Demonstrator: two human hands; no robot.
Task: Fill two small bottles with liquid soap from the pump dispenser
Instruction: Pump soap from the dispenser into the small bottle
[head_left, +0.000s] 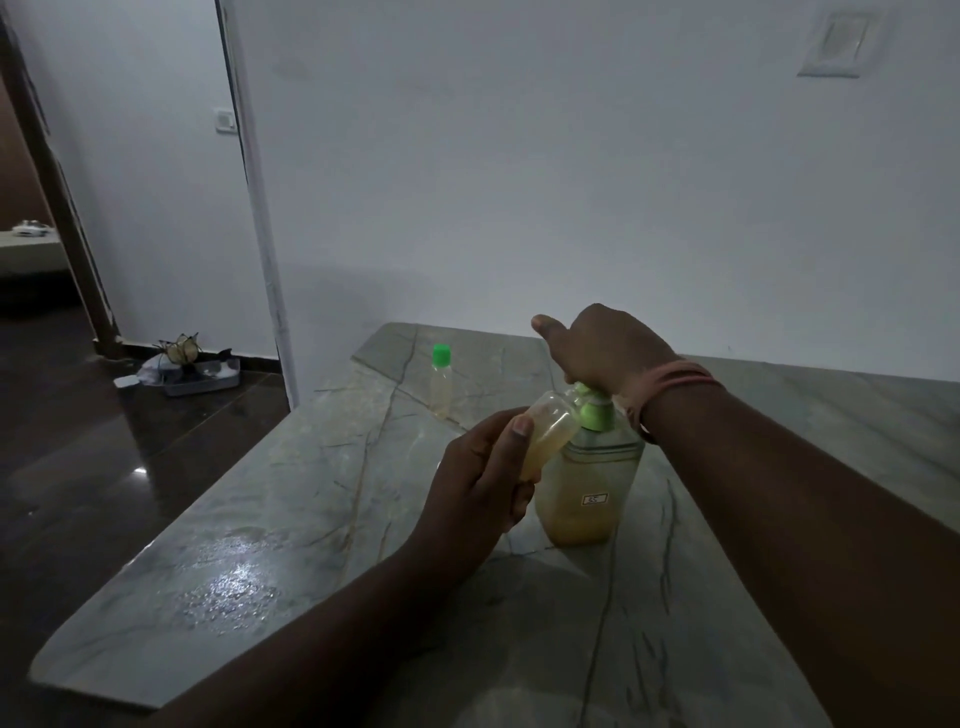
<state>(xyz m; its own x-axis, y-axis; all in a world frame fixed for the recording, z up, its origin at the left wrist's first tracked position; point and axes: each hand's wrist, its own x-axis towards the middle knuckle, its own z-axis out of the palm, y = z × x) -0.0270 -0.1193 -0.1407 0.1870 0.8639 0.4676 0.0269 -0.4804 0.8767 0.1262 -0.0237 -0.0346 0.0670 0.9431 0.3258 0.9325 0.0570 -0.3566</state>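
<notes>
The pump dispenser (587, 488) stands on the marble table (291, 519), a clear bottle with yellowish soap in its lower part and a green pump head. My right hand (602, 348) presses down on the pump head with the palm, thumb stretched out to the left. My left hand (483, 483) grips a small uncapped bottle (550, 428), tilted, its mouth at the green spout; it holds some yellowish soap. A second small bottle (441, 384) with a green cap stands upright farther back on the table, apart from both hands.
The table's left edge drops to a dark glossy floor (104, 441). A grey tray with odds and ends (192, 371) lies on the floor by the wall. A white wall rises right behind the table. A doorway opens at far left.
</notes>
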